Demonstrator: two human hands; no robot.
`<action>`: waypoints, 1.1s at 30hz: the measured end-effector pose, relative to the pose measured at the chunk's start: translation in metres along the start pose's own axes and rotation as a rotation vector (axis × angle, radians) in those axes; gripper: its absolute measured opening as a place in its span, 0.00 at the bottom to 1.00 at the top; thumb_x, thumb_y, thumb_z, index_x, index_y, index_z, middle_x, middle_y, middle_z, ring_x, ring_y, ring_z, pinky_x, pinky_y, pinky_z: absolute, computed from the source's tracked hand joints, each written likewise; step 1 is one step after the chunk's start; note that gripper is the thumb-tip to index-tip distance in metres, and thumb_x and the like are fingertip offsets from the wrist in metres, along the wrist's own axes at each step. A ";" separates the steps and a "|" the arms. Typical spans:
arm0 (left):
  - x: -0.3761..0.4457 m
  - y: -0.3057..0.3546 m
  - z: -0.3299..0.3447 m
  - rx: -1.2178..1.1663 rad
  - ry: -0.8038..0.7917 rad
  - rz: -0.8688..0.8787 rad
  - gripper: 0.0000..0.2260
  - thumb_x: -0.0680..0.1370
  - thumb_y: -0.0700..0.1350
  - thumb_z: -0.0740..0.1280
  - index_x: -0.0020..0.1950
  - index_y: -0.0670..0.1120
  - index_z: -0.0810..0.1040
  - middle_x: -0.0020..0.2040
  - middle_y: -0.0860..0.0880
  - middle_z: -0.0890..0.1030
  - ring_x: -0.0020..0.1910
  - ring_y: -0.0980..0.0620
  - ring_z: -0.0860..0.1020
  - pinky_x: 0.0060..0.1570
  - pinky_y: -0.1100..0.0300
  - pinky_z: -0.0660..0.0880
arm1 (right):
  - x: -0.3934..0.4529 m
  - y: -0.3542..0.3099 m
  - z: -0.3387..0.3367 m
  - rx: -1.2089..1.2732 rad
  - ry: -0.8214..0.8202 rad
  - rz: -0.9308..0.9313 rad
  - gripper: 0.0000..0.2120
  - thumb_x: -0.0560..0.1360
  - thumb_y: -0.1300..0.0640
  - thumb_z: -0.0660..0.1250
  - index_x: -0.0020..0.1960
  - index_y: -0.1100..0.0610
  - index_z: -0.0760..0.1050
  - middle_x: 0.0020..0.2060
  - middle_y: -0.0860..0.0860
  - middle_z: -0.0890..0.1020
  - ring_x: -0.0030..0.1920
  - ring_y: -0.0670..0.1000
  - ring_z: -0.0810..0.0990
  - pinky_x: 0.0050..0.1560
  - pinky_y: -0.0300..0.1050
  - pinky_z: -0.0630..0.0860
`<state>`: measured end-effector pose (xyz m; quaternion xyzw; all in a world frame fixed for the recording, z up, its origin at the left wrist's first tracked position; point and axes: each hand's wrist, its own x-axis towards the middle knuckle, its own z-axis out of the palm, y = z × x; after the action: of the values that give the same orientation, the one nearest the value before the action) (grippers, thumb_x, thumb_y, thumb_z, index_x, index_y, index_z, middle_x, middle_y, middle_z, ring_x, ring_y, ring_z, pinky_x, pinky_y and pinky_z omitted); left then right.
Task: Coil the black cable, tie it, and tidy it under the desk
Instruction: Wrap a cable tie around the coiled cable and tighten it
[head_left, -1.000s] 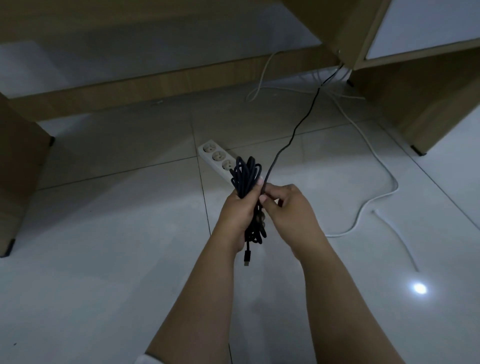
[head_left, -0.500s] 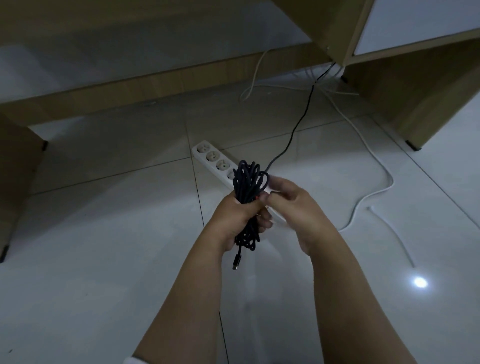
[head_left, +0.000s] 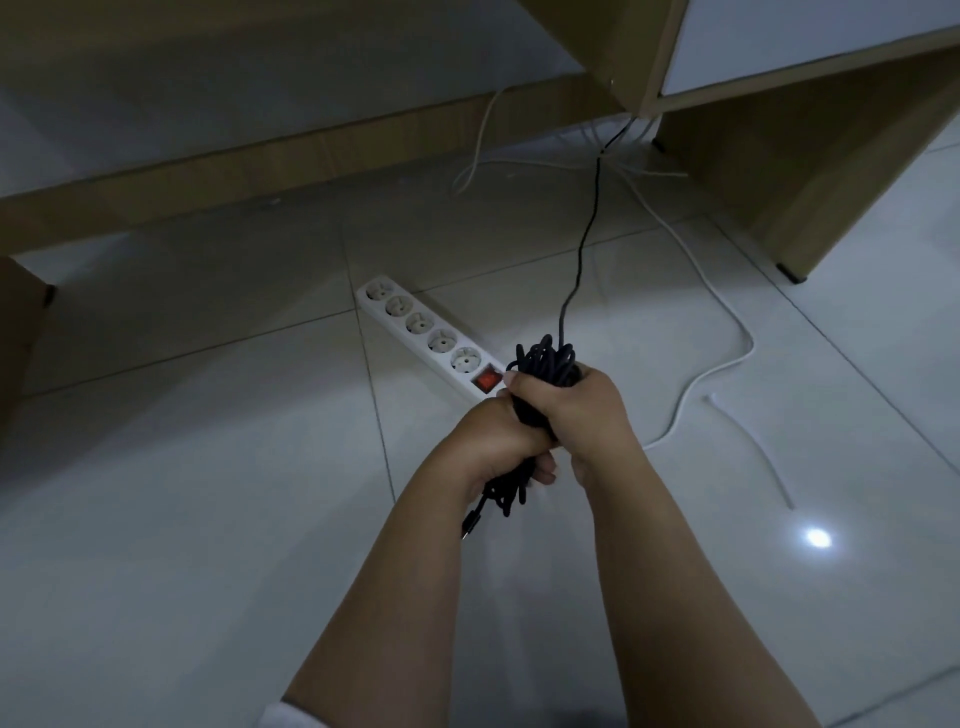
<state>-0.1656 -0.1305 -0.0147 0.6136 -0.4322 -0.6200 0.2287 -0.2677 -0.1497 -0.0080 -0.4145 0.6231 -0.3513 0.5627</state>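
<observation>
Here, left hand (head_left: 498, 436) and right hand (head_left: 576, 410) both grip the coiled black cable (head_left: 545, 361); its taut tail could tug loops loose.

Pale glossy floor tiles (head_left: 171, 519) with thin grout lines run under a wooden desk (head_left: 810, 171) — its low rail (head_left: 270, 166) crosses the shadowed back, a white panel (head_left: 810, 36) sits upper right — and one bright light reflection (head_left: 817, 539) glares at right.
</observation>
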 end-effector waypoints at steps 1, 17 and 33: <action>0.006 0.000 0.008 -0.007 0.031 -0.007 0.06 0.76 0.35 0.64 0.48 0.42 0.80 0.25 0.47 0.78 0.26 0.52 0.78 0.47 0.46 0.82 | 0.000 0.001 -0.006 0.002 0.014 0.003 0.10 0.68 0.54 0.77 0.45 0.58 0.82 0.41 0.54 0.86 0.43 0.54 0.85 0.46 0.49 0.82; 0.067 0.006 0.166 -0.178 0.155 -0.036 0.08 0.74 0.46 0.72 0.41 0.41 0.82 0.22 0.50 0.75 0.22 0.50 0.73 0.39 0.52 0.78 | 0.040 0.088 -0.158 -0.598 0.629 0.071 0.12 0.79 0.62 0.61 0.54 0.63 0.83 0.56 0.59 0.79 0.61 0.59 0.71 0.50 0.38 0.62; 0.050 -0.002 0.087 -0.261 0.270 0.033 0.04 0.76 0.45 0.71 0.46 0.46 0.82 0.35 0.50 0.85 0.23 0.53 0.72 0.35 0.56 0.77 | 0.033 0.066 -0.111 -0.161 0.493 0.148 0.09 0.71 0.68 0.63 0.45 0.57 0.78 0.40 0.54 0.81 0.38 0.53 0.81 0.41 0.46 0.81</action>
<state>-0.2554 -0.1485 -0.0553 0.6492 -0.3234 -0.5791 0.3723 -0.3866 -0.1559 -0.0676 -0.3131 0.7958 -0.3486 0.3836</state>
